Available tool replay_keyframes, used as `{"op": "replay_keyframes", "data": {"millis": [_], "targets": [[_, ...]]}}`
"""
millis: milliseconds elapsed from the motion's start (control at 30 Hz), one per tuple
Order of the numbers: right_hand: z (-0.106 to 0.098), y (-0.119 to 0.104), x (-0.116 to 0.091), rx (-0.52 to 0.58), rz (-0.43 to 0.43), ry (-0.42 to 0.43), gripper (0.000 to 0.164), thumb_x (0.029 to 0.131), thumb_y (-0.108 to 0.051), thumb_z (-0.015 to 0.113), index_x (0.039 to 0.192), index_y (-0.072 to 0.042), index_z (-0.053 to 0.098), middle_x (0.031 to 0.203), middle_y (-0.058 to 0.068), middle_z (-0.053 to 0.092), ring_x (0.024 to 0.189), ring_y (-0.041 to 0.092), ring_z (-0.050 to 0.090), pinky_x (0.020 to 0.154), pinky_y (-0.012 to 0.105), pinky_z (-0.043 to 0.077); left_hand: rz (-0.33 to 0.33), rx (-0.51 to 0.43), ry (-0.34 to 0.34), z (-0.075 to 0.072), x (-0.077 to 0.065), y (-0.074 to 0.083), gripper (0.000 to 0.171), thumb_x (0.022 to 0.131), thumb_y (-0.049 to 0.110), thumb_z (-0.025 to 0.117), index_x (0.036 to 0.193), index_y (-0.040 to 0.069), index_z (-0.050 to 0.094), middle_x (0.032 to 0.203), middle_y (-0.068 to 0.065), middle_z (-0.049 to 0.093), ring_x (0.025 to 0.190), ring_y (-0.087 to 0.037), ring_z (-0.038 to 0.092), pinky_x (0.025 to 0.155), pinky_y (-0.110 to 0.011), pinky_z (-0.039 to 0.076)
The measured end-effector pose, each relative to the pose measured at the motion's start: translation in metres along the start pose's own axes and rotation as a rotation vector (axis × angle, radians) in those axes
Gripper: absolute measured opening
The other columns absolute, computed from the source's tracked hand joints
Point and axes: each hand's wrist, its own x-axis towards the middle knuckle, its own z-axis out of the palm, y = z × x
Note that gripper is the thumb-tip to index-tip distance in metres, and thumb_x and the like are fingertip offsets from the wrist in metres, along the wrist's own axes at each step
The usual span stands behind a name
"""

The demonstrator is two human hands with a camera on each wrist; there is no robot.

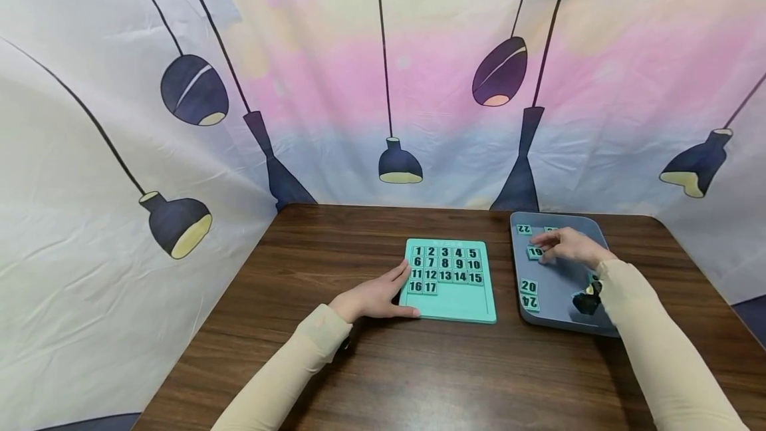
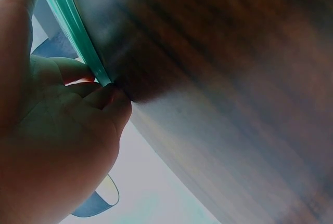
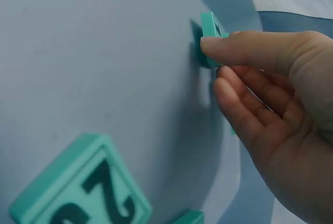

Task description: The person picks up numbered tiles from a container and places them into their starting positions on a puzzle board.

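A turquoise number puzzle board (image 1: 457,304) lies on the table, with number tiles 1 to 17 set in rows from its top. My left hand (image 1: 378,292) holds the board's lower left corner, thumb at the near edge and fingers at the left edge. Over the grey tray, my right hand (image 1: 571,247) pinches the 19 tile (image 1: 535,253) between thumb and fingers. That tile's turquoise side (image 3: 209,26) shows past the thumb in the right wrist view. The 20 tile (image 1: 528,286) and an upside-down 24 tile (image 1: 529,302) lie nearer in the tray.
The grey tray (image 1: 562,316) stands right of the board. At its far side lie an upside-down 22 tile (image 1: 523,229) and another tile (image 1: 549,228) partly hidden by the hand. A patterned curtain (image 1: 341,85) hangs behind the brown wooden table (image 1: 335,245).
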Motion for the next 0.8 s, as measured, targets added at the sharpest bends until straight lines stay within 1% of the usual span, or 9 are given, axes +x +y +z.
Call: {"op": "replay_keyframes", "data": {"millis": [100, 333, 400, 533, 600, 800], "targets": [[-0.003, -0.004, -0.002, 0.019, -0.008, 0.016, 0.053, 0.094, -0.008, 0.070, 0.140, 0.011, 0.053, 0.138, 0.033, 0.054, 0.128, 0.049, 0.049, 0.101, 0.059, 0.044, -0.003, -0.002, 0.004, 0.001, 0.000, 0.000, 0.104, 0.092, 0.070, 0.056, 0.163, 0.013, 0.007, 0.170, -0.003, -0.002, 0.151, -0.023, 0.023, 0.115, -0.042, 0.034], [-0.004, -0.014, -0.008, 0.034, -0.018, 0.052, 0.055, 0.096, -0.017, 0.070, 0.143, 0.005, 0.052, 0.141, 0.029, 0.053, 0.129, 0.047, 0.048, 0.101, 0.059, 0.044, -0.009, -0.010, -0.005, 0.007, -0.003, -0.001, 0.106, 0.090, 0.074, 0.055, 0.164, 0.014, 0.007, 0.170, -0.001, -0.002, 0.151, -0.021, 0.022, 0.115, -0.041, 0.033], [-0.003, -0.022, -0.009, 0.034, -0.024, 0.072, 0.054, 0.096, -0.018, 0.070, 0.143, 0.003, 0.054, 0.140, 0.027, 0.054, 0.129, 0.045, 0.049, 0.101, 0.059, 0.044, -0.006, -0.011, -0.001, 0.007, -0.002, -0.002, 0.105, 0.091, 0.073, 0.055, 0.164, 0.014, 0.007, 0.170, -0.001, -0.002, 0.151, -0.021, 0.022, 0.115, -0.041, 0.033], [0.000, -0.040, -0.010, 0.038, -0.047, 0.093, 0.053, 0.096, -0.019, 0.071, 0.142, 0.001, 0.056, 0.138, 0.026, 0.055, 0.125, 0.043, 0.052, 0.098, 0.057, 0.046, -0.008, -0.007, 0.004, 0.004, -0.002, -0.001, 0.104, 0.091, 0.072, 0.055, 0.164, 0.014, 0.007, 0.170, -0.002, -0.002, 0.151, -0.021, 0.022, 0.115, -0.041, 0.034], [0.003, -0.049, -0.010, 0.041, -0.052, 0.090, 0.052, 0.095, -0.020, 0.071, 0.141, 0.001, 0.057, 0.137, 0.025, 0.056, 0.124, 0.041, 0.053, 0.098, 0.056, 0.047, -0.008, -0.006, 0.005, 0.003, -0.001, 0.000, 0.104, 0.091, 0.072, 0.055, 0.164, 0.013, 0.008, 0.170, -0.002, -0.001, 0.151, -0.022, 0.024, 0.114, -0.042, 0.034], [0.015, -0.069, -0.010, 0.008, -0.091, 0.076, 0.052, 0.095, -0.024, 0.073, 0.140, -0.002, 0.059, 0.135, 0.021, 0.060, 0.121, 0.038, 0.056, 0.095, 0.053, 0.049, -0.007, -0.007, 0.001, 0.000, -0.001, 0.000, 0.104, 0.092, 0.071, 0.055, 0.164, 0.014, 0.006, 0.170, -0.002, -0.002, 0.151, -0.022, 0.024, 0.114, -0.042, 0.035]]}}
